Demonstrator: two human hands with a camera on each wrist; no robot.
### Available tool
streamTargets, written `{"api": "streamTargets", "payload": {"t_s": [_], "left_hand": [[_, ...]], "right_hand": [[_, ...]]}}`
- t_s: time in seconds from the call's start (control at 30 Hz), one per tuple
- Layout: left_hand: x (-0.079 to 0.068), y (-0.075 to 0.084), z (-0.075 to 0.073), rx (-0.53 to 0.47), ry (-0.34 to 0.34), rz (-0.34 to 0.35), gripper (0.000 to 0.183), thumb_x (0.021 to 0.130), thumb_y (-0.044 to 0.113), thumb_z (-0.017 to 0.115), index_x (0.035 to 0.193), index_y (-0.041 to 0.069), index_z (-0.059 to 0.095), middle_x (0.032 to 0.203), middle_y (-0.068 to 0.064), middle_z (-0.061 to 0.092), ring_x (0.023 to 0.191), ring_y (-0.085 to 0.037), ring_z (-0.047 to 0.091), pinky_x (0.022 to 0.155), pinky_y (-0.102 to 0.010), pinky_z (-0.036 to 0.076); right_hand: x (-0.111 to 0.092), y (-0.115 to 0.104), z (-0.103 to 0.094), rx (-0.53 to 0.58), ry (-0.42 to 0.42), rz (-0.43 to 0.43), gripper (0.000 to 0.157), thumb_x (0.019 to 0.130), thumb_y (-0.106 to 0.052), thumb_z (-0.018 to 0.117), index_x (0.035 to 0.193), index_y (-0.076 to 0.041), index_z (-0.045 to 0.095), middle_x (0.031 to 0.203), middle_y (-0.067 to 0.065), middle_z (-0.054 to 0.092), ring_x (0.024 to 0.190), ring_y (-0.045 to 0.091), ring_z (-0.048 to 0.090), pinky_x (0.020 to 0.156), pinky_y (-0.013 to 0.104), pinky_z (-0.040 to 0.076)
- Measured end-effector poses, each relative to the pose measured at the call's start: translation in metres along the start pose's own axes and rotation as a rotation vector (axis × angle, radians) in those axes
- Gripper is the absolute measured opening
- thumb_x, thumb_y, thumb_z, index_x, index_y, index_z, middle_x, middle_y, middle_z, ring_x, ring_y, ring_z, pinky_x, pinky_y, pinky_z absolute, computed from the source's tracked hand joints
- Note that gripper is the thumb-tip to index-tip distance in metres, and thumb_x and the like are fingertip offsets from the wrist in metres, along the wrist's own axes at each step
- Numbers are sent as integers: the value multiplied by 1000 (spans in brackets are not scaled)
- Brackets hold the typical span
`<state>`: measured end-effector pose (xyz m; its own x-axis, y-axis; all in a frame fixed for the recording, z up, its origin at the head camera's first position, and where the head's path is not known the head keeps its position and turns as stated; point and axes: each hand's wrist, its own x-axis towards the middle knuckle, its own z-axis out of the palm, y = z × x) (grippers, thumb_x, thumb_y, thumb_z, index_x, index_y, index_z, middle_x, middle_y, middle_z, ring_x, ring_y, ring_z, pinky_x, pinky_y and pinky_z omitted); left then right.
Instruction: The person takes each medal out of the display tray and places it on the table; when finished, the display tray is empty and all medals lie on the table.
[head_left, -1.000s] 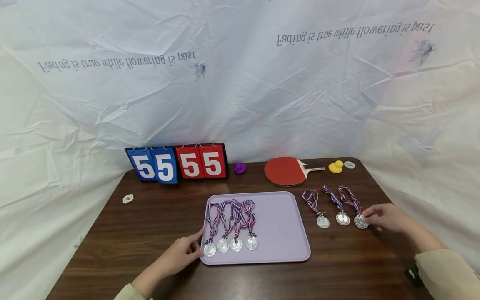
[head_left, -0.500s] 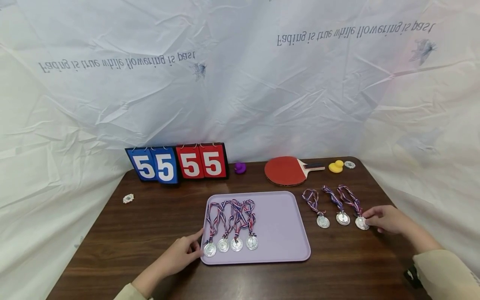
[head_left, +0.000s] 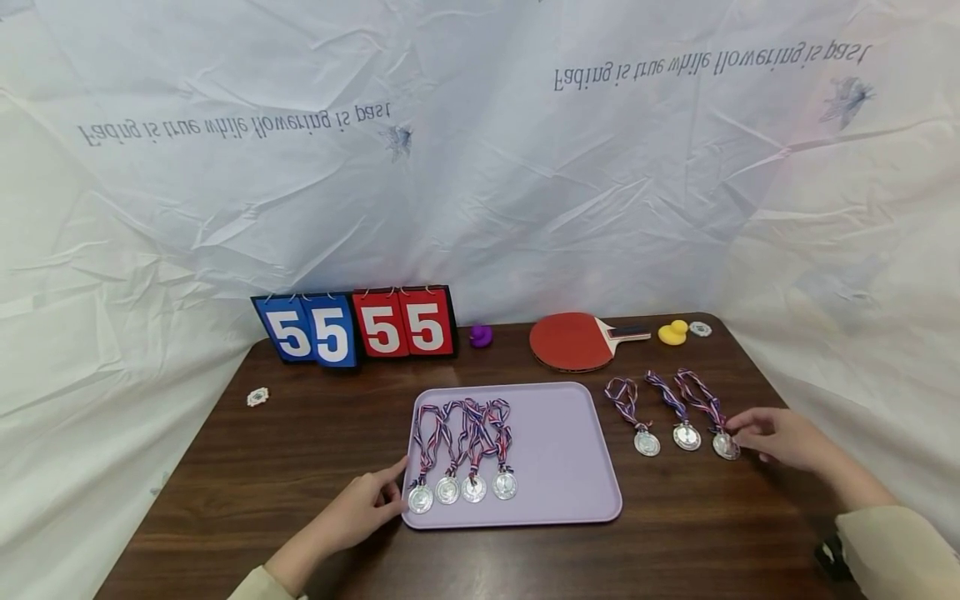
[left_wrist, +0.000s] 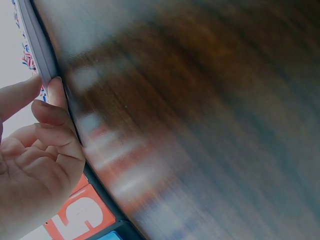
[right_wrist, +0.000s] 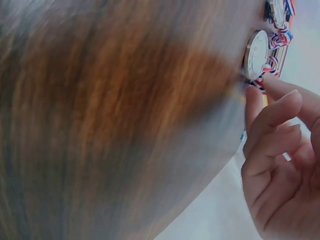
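Note:
My left hand [head_left: 360, 504] holds the left edge of a lilac tray [head_left: 566, 450], thumb and forefinger at its rim in the left wrist view. On the tray's left half lie several silver medals [head_left: 505, 485] in a row, their red, white and blue ribbons stretched away from me. To the right of the tray, three more medals rest on the table. The rightmost medal [head_left: 726, 447] is at the fingertips of my right hand [head_left: 783, 440]. Thumb and forefinger pinch it where the ribbon meets the disc, seen close up in the right wrist view on the medal [right_wrist: 256, 56].
Behind the tray stand a flip scoreboard [head_left: 356, 327] reading 55 and 55, a purple duck [head_left: 481, 336], a red table tennis bat [head_left: 573, 342] and a yellow duck [head_left: 672, 333]. White chips lie at the back right [head_left: 700, 329] and far left [head_left: 258, 397].
My right fingertips have slid from the rightmost medal's face up to its ribbon end, and that medal has shifted slightly right and toward me. The left hand and tray stay put.

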<state>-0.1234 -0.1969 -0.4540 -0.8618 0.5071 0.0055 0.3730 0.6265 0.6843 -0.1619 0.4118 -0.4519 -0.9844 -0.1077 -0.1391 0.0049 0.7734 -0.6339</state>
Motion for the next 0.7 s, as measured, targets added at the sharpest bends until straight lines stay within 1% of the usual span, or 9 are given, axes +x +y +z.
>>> {"api": "streamTargets", "payload": {"t_s": [0.17,0.3,0.4,0.53,0.7], "left_hand": [[0,0,0,2,0,0,58,82,13,64,130,-8,38,70,6,53,52,-3,44,48,-21,38],[0,0,0,5,1,0,59,82,13,64,130,-8,38,70,6,53,52,-3,44,48,-21,38],[0,0,0,7,-1,-2,58,82,13,64,130,-8,38,70,6,53,52,-3,44,48,-21,38],[0,1,0,10,-2,-6,58,82,12,64,130,-8,38,70,6,53,51,-3,44,48,-21,37],[0,3,-1,11,-1,-11,57,82,12,63,130,-8,38,70,5,53,51,-3,44,48,-21,37]], "right_hand": [[1,1,-2,-34,72,-38,29,85,-25,61,104,-5,60,78,5,58,51,14,50,43,28,40],[0,-8,-3,-51,133,-85,27,86,-26,60,103,-6,61,78,5,60,49,13,49,41,27,36],[-1,-23,-2,-50,164,-107,27,86,-30,59,101,-8,62,69,4,60,47,13,48,40,27,34],[0,-50,2,-49,201,-131,27,86,-37,56,100,-14,63,58,3,55,45,14,48,39,28,33],[3,-86,15,-13,227,-176,25,85,-39,57,99,-19,63,56,5,54,46,17,49,42,28,35]]}}
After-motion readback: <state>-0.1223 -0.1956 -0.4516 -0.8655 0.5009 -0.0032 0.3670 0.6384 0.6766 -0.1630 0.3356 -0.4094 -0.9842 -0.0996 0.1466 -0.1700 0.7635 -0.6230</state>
